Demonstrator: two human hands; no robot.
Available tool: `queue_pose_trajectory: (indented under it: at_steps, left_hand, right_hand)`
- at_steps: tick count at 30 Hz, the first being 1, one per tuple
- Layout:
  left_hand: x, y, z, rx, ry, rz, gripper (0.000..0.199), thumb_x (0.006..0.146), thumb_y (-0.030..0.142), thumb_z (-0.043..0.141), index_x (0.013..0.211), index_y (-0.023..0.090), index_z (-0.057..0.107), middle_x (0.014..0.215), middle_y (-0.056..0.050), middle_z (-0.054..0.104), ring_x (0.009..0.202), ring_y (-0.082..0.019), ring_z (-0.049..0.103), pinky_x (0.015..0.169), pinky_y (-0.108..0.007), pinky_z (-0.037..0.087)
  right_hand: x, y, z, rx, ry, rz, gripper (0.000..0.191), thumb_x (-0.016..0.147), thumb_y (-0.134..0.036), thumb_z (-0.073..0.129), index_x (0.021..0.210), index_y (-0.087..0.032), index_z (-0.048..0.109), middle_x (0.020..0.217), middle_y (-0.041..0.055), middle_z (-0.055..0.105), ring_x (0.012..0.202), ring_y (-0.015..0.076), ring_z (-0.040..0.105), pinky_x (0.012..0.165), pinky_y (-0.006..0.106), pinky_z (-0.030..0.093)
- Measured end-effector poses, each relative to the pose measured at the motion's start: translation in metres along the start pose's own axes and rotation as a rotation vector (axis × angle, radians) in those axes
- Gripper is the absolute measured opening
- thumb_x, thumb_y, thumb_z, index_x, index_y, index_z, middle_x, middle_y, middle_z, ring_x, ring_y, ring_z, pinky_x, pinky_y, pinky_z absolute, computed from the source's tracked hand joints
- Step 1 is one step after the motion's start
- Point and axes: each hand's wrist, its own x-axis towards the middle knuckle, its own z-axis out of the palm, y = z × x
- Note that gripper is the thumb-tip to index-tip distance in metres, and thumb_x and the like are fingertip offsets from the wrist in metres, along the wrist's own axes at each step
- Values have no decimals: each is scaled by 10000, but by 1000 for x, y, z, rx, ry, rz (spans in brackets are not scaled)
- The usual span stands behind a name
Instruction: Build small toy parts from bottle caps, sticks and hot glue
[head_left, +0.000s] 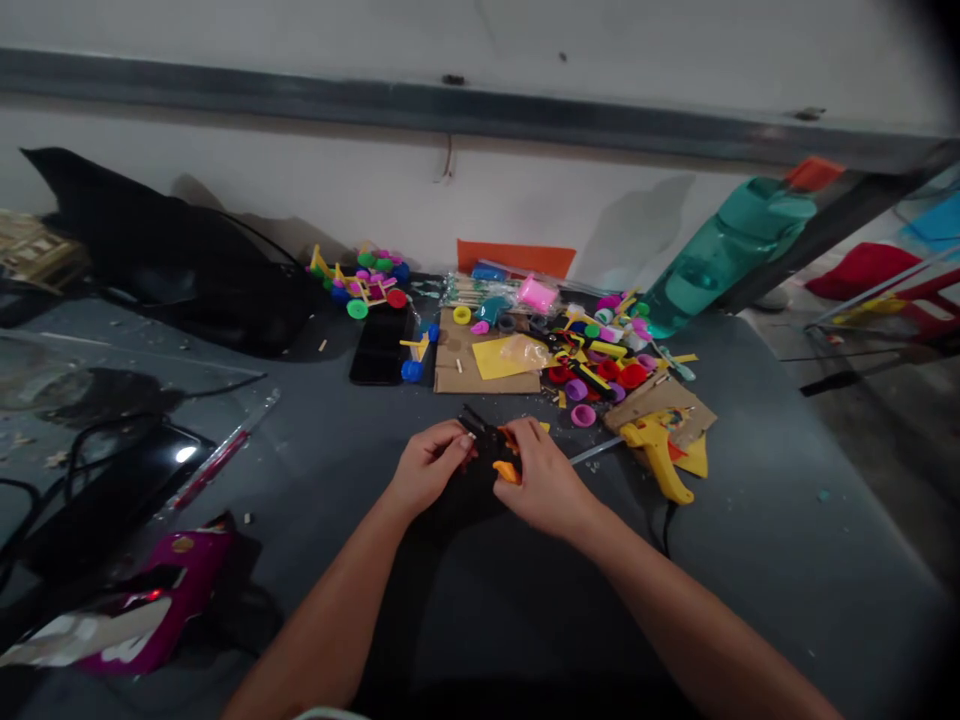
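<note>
Near the front middle of the dark table, my right hand (541,478) is closed around the orange handles of black-headed pliers (487,432). The jaws point up and left, close to my left hand (431,470). That hand pinches a small whitish piece (471,437) between thumb and fingertips; its exact kind is too small to make out. Something dark reddish shows just below those fingertips, partly hidden. Beyond the hands lies a cardboard sheet (450,370) with a yellow paper (491,360) on it. Right of them, a yellow glue gun (656,455) rests on its side.
Colourful bottle caps (583,415) and small parts crowd the back right, near a teal bottle (731,260). A black phone (379,350) lies beside a small yellow-and-blue piece (412,368). A black bag (187,260) and a magenta device (184,580) occupy the left.
</note>
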Motion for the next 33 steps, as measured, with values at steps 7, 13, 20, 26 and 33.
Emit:
queue_pose_trajectory:
  at_steps: [7,13,20,26,33]
  left_hand:
    - [3,-3,-2,126,-35,138,259,856,316,473,697,148,590,694,-23,537,632,-122,519,593,-236,418]
    - [4,-9,-3,231,1,200,253,847,310,484,663,159,571,666,-16,539,617,-127,525,595,-244,408]
    - [5,-10,-5,274,-1,214,280,842,348,481,656,163,579,646,-23,551,616,-134,535,595,-248,416]
    - [5,-11,-8,308,1,213,285,839,311,482,613,164,571,616,-21,543,593,-132,523,569,-241,403]
    - [4,-13,-8,176,-8,132,275,824,320,516,615,154,585,652,-19,535,590,-123,513,568,-245,401]
  right_hand:
    - [-1,6,0,-123,6,-28,432,610,-219,537,1029,-161,450,1003,110,500,963,260,460,845,407,399]
    - [-3,4,0,-164,-20,-21,456,625,-252,563,1057,-160,450,1033,122,488,974,276,443,842,434,390]
    - [-3,2,-3,-191,-56,-35,450,635,-265,591,1056,-174,461,1019,106,505,977,273,445,844,425,384]
    - [-1,3,-3,-177,-51,-76,306,666,-228,560,958,-181,484,926,74,539,905,236,487,813,355,405]
    - [-1,4,-5,-253,-33,-69,253,694,-244,547,934,-182,495,890,78,554,848,230,510,745,320,411]
